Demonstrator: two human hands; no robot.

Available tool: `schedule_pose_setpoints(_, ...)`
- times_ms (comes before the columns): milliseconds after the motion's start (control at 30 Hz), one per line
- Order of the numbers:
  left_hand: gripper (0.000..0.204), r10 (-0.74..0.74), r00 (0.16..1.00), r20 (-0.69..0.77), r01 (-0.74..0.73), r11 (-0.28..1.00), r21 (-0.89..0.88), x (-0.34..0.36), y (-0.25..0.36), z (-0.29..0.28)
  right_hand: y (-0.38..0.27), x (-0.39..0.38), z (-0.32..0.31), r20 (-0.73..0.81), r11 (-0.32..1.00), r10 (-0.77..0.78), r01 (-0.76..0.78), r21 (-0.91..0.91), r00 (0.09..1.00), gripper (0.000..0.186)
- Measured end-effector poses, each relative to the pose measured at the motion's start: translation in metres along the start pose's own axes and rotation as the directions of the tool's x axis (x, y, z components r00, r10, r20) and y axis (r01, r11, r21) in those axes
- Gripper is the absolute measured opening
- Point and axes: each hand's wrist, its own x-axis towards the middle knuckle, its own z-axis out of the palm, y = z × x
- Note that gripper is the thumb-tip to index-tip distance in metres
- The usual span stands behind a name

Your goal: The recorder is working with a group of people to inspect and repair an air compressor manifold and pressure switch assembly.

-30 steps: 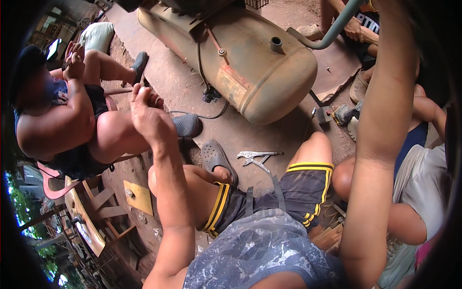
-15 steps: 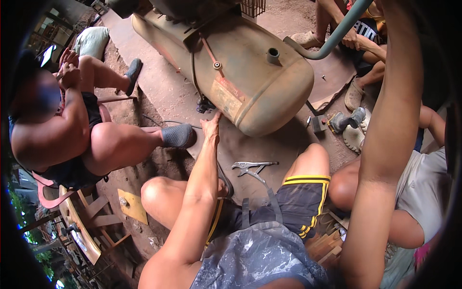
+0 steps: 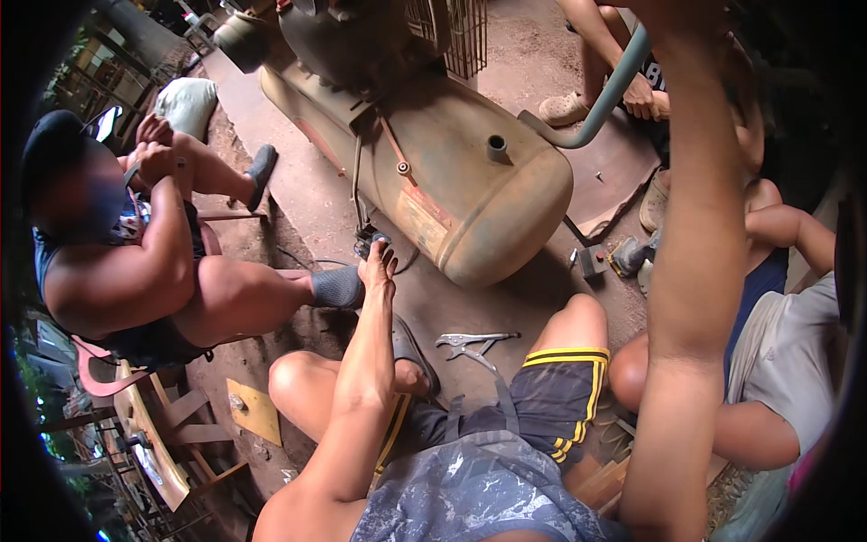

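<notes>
1. The dusty tan air-compressor tank (image 3: 452, 167) lies horizontally ahead of you, just above the centre of view, its rounded end nearest.
2. Your left hand (image 3: 377, 269) reaches to a small valve-like fitting (image 3: 366, 244) low at the tank's left side. Its fingers are partly open; whether they grip the fitting or merely touch it cannot be told.
3. Your right hand (image 3: 682, 18) is a dark shape at the top edge, beside the bent grey-green tube handle (image 3: 621, 81). It is partly cut off, so its opening and any hold cannot be told.
4. The step in hand appears to be handling that fitting; the next move seems to call for settled left fingers and a clear sightline.
5. Locking pliers (image 3: 459, 341) lie near your knees, in neither hand.
6. A seated co-worker (image 3: 117, 271) is at left. At right, your forearm (image 3: 691, 208) partly covers a cordless power tool (image 3: 625, 257). The tank's underside is hidden; the pump (image 3: 339, 45) is cut off above.
</notes>
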Motion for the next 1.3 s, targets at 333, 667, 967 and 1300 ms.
schedule_pose_setpoints(333, 0.038, 0.239, 0.921, 0.307, -0.104, 0.911, -0.398, -0.126, 0.135, 0.014, 0.01, 0.001, -0.004, -0.012, 0.999, 0.05, -0.049, 0.023, 0.999, 0.016)
schedule_pose_setpoints(667, 0.03, 0.282, 0.906, 0.317, -0.214, 0.949, -0.233, -0.174, 0.209, 0.083, 0.041, -0.009, 0.022, -0.296, 0.894, -0.427, 0.349, -0.281, 0.855, 0.02)
schedule_pose_setpoints(967, 0.038, 0.231, 0.906, 0.355, -0.172, 0.966, -0.192, -0.171, 0.2, 0.112, 0.025, -0.011, 0.004, -0.007, 0.996, -0.045, 0.045, -0.072, 0.999, 0.007)
schedule_pose_setpoints(1300, 0.036, 0.173, 0.825, 0.537, 0.099, 0.892, -0.441, -0.15, 0.199, 0.109, 0.005, -0.007, -0.005, 0.062, 0.991, 0.135, -0.134, -0.021, 0.989, 0.016)
